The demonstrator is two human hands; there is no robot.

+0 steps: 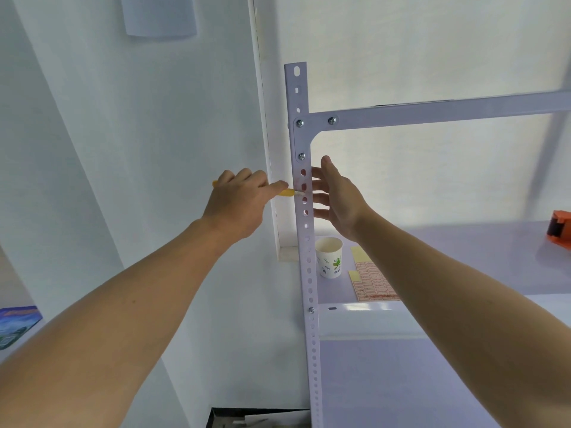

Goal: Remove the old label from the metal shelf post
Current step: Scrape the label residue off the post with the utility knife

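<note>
A white perforated metal shelf post stands upright in the middle of the view. My left hand grips a yellow-handled tool whose tip touches the post's front face at hand height. A faint pale patch, perhaps label residue, shows at that spot; I cannot make it out clearly. My right hand is wrapped around the post from the right, with its fingers behind the post and its thumb pointing up.
On the shelf board stand a paper cup, a sheet of red-printed labels with yellow backing strips, and an orange tape dispenser at the far right. A white wall lies left of the post. A dark bin sits below.
</note>
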